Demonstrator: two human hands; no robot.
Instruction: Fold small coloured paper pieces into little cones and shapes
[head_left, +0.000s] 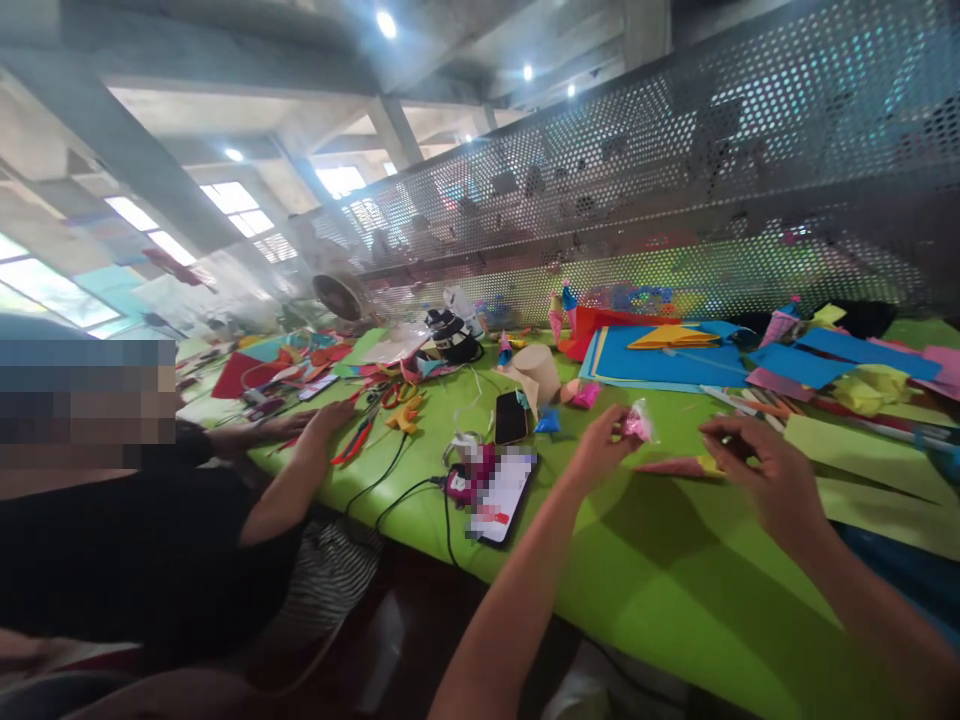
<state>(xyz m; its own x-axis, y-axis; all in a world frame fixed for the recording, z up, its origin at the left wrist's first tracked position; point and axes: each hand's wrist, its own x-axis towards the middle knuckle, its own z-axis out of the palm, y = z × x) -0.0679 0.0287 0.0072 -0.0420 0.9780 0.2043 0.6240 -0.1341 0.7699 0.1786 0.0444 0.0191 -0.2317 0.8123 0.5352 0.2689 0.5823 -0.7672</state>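
Note:
Between the fingertips of my left hand [604,447] is a small clear plastic packet of pink material [639,422], held just above the green table. My right hand [765,470] hovers to the right of it, fingers half curled and a little apart, with nothing visible in them. Below and between the two hands a slim pink paper cone [675,467] with a yellow end lies on its side. A bright pink packet [585,396] and a blue packet [547,420] rest beyond my left hand.
Two phones, one dark [511,418] and one lit [504,497], lie to the left with cables. Blue paper sheets [667,358] are stacked at the back; green strips [870,460] lie right. Left sits another person [150,540], near red-handled pliers [352,440]. A perforated screen [637,180] rises behind.

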